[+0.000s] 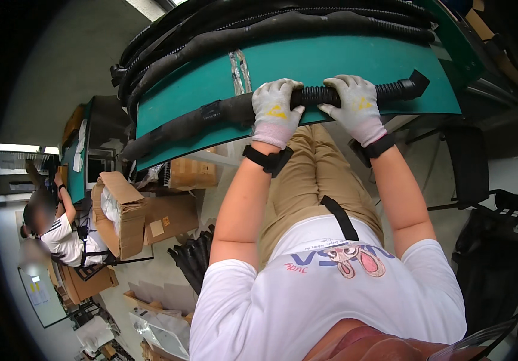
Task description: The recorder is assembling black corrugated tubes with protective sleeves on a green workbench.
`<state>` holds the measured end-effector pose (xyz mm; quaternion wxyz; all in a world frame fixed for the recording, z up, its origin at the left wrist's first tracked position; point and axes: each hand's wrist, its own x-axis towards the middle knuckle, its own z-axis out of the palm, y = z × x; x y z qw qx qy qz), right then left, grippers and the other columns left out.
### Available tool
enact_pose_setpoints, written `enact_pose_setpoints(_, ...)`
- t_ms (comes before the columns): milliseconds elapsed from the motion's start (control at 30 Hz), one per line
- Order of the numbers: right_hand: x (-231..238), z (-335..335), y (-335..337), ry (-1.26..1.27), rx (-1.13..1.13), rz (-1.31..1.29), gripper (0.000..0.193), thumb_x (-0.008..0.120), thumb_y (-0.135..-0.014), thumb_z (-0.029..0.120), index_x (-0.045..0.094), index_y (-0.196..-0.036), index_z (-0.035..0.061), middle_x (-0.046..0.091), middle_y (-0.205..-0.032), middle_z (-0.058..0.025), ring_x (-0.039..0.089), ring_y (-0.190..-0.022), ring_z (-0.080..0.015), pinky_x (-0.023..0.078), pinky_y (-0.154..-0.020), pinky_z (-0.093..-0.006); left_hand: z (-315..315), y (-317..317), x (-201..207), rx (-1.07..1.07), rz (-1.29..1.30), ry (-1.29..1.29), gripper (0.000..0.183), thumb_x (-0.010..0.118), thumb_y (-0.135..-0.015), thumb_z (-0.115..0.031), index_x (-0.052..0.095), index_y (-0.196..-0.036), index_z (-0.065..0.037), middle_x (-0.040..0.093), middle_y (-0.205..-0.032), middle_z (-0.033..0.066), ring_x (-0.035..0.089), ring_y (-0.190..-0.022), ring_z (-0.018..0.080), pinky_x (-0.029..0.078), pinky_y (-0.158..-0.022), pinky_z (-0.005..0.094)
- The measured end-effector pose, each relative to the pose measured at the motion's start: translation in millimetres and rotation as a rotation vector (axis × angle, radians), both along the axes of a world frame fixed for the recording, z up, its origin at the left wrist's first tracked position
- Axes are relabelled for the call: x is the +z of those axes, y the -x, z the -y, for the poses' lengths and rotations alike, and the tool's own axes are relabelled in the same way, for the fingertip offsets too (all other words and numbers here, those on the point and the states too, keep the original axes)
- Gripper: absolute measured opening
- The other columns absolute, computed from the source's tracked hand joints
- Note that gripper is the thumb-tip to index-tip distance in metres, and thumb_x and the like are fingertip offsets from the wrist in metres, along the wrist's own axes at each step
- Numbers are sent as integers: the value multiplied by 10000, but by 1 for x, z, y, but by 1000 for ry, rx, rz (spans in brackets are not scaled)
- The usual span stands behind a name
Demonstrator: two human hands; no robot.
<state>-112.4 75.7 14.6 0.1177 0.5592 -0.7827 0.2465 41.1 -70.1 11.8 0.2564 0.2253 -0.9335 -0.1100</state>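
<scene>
A long black corrugated hose [319, 95] lies along the near edge of the green table. Its left stretch is covered by a dark foam-like sleeve [229, 111], and an angled black end piece [415, 85] sits at its right. My left hand [276, 108], in a light work glove, is wrapped round the hose where the sleeve ends. Further right, my gloved right hand [355, 105] grips the bare ribbed part. A short ribbed section shows between the two hands. The fingers' undersides are hidden behind the hose.
More black hoses [271, 27] lie bundled along the far side of the green table [331, 57]. Clear plastic strips [240, 72] rest on it. Cardboard boxes [120, 213] stand at the lower left, near a seated person [69, 237]. A black chair [466, 165] is on the right.
</scene>
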Motion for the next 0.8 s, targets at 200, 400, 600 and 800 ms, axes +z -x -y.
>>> enact_pose_setpoints(200,-3,-7,-10,5,-58,-13,583,832,-774,338,682,-1307,154,667,-1278,-79,583,-1225,-285,403,-1095,-483,-4,-5,15,33,105,-25,566,859,-751,-348,724,-1279,-192,703,-1216,78,629,-1160,297,473,-1030,459)
enact_pose_setpoints(400,-6,-8,-18,97,-41,-19,551,771,-771,364,698,-1265,132,688,-1221,-94,578,-1218,-293,373,-1128,-497,1,1,29,-66,240,106,485,802,-746,-425,789,-1160,-171,702,-1205,117,651,-1110,336,514,-966,455)
enact_pose_setpoints(600,-10,-1,-31,167,-147,60,442,746,-762,353,730,-1129,108,713,-1142,-83,598,-1164,-301,366,-1128,-488,-6,-3,15,-100,70,38,414,778,-757,-382,788,-1089,-136,742,-1134,84,689,-1035,301,513,-933,427)
enact_pose_setpoints(800,-6,8,-31,212,-218,152,338,742,-774,368,765,-977,98,739,-1033,-92,614,-1111,-306,389,-1065,-474,-13,-5,9,-105,-59,51,363,768,-752,-327,778,-1049,-118,770,-1013,59,704,-982,285,510,-915,426)
